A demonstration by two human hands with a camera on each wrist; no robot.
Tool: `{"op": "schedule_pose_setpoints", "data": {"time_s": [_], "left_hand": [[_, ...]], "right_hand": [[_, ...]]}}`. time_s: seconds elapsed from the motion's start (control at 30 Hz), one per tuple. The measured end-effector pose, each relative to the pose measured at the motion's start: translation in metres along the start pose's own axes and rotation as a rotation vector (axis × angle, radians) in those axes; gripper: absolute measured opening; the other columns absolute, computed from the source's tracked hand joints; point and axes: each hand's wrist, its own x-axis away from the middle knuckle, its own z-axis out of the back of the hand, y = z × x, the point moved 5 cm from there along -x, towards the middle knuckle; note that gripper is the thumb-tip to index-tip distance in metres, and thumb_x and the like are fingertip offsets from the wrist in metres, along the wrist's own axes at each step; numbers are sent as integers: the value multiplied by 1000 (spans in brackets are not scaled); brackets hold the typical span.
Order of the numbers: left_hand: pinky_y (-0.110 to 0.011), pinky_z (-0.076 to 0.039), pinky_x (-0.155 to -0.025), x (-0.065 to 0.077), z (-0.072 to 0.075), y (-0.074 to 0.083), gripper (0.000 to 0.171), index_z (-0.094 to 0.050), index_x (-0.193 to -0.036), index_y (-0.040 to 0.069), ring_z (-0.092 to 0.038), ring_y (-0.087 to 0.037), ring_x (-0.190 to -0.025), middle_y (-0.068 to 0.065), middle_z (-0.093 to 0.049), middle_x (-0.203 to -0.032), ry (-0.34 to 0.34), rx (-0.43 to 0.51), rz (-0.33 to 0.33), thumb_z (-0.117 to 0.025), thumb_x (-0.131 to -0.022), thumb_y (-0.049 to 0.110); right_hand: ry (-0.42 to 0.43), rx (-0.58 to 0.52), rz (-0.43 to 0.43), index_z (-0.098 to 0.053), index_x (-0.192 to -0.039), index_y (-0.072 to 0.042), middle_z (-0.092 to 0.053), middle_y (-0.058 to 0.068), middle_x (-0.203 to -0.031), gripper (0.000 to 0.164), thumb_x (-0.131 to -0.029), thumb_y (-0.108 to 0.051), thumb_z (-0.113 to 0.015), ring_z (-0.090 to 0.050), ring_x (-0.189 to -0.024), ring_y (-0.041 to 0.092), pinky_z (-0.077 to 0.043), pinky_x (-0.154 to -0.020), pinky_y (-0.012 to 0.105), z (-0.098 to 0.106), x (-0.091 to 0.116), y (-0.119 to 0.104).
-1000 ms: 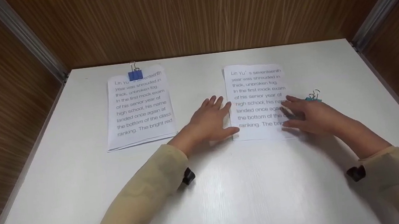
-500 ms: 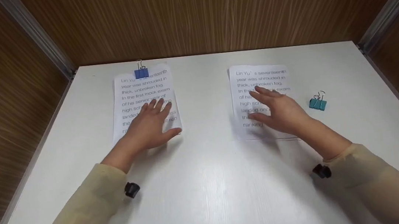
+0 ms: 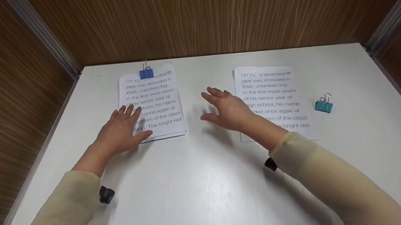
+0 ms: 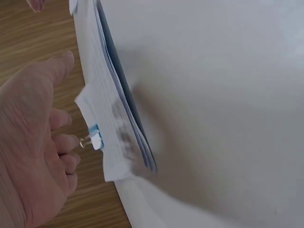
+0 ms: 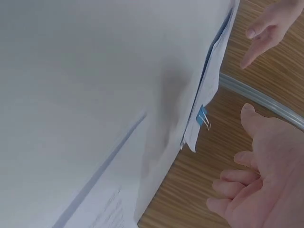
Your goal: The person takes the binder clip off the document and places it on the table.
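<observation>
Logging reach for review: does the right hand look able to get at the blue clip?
Likely yes: the right hand is empty, and nothing stands between it and the blue clip; the left hand is off that path.

The bare left hand (image 3: 117, 130) hides the lower left print of the white, rectangular clipped paper stack (image 3: 164, 107), whose blue metal binder clip (image 3: 146, 73) covers part of the top line; the bare right hand (image 3: 231, 111) and its forearm mask lower left words on the white, rectangular printed paper (image 3: 277, 98). The head view's lower edge cuts off both beige fabric sleeves (image 3: 326, 170); in both wrist views, the print is too blurred to read.
</observation>
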Motion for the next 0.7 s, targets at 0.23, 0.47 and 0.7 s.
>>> {"op": "schedule_pose_setpoints", "data": {"time_s": [0.23, 0.47, 0.7], "left_hand": [[-57, -6, -130, 0, -5, -23, 94, -23, -167, 0, -8, -47, -160, -27, -15, -173, -15, 16, 44, -53, -103, 62], [-60, -6, -129, -2, -12, -36, 94, -21, -169, 3, -5, -48, -160, -26, -12, -174, -51, 47, 74, -53, -103, 62], [-59, -7, -129, -8, -20, -42, 91, -21, -168, 1, -7, -49, -160, -27, -13, -173, -71, 33, 74, -54, -104, 57]], "right_hand": [[-40, 26, -14, -45, -162, -12, -33, 13, -171, 77, -100, -48, -73, -37, -154, 37, -32, -124, 54, -21, -29, -26], [-113, 63, -32, -40, -165, -15, -24, 10, -175, 81, -100, -49, -72, -26, -160, 29, -29, -126, 51, -44, -46, -47], [-192, 129, -28, -33, -168, -16, -13, 8, -178, 83, -101, -49, -70, -16, -162, 28, -23, -129, 48, -62, -57, -62]]}}
